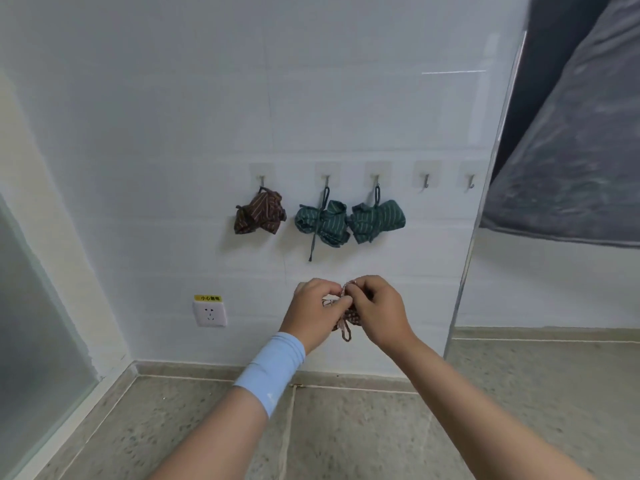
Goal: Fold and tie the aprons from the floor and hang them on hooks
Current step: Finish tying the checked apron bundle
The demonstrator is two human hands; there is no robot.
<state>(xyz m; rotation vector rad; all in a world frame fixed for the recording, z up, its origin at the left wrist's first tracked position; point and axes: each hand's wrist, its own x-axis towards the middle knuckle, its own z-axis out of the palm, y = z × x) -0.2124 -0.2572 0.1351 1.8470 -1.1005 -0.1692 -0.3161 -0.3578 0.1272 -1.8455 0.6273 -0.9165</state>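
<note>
From my feed I see both hands raised together in front of the white wall [173, 133], below the row of hooks. My left hand [313, 311] has its fingers curled in and is gripping the small brown patterned apron [350, 316], which is bunched into a tight bundle between the two hands. My right hand [377, 311] is curled too, with thumb and fingertips pinching the apron's strap [347, 288] at the top of the bundle. The two hands are almost touching, and they hide most of the cloth. A short loop of strap [345, 333] hangs down under the bundle, between the wrists. I cannot tell whether the knot is finished. A pale blue wristband [270, 370] sits on my left forearm.

Three tied bundles hang on the wall above. A brown striped apron [259, 214] is on the leftmost hook [262, 180]. Beside it is a green striped apron [320, 221] with a strap trailing below, and a second green apron [377, 220] touches that one's right side. Two more hooks [426, 181] [470, 181] stand to the right of them.

A wall socket [209, 313] with a yellow label [207, 298] above it sits low and to the left of my hands. The speckled floor [346, 427] runs beneath my arms, and a dark grey cloth [571, 133] fills the upper right corner.
</note>
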